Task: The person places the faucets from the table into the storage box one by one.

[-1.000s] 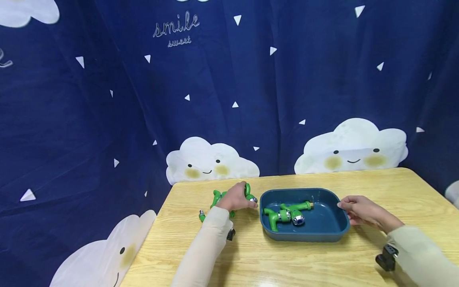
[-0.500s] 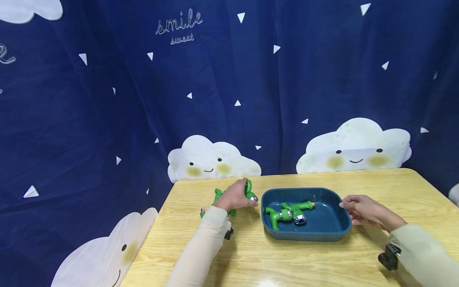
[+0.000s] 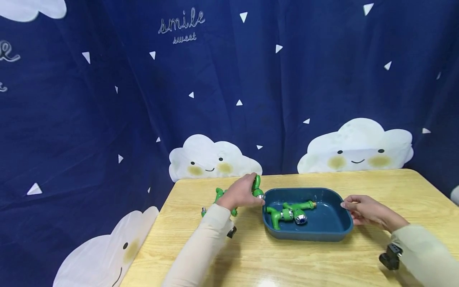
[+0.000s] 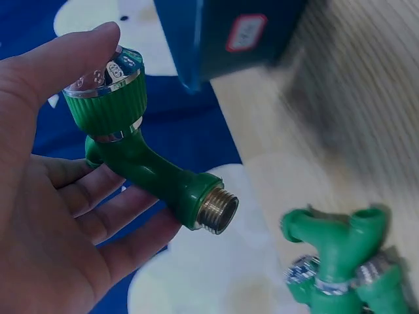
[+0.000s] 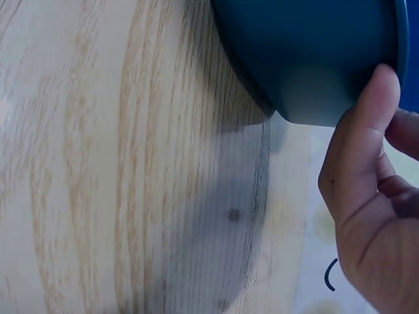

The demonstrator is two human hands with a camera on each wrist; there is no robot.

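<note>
My left hand holds a green tap just off the left end of a dark blue plastic bin. In the left wrist view the thumb lies on the tap's chrome-capped knob, the fingers sit under its body, and its brass threaded end points away from the palm. My right hand pinches the bin's right rim, as the right wrist view also shows. Inside the bin lie green taps with chrome-trimmed knobs, close together on the left side.
More green taps lie on the wooden table, left of the bin and partly behind my left arm. A blue curtain with white clouds hangs behind the table's back edge.
My left hand has lifted a little and moved right with the tap, up to the bin's left rim. The right hand keeps its place on the bin. The head view has shifted slightly.
</note>
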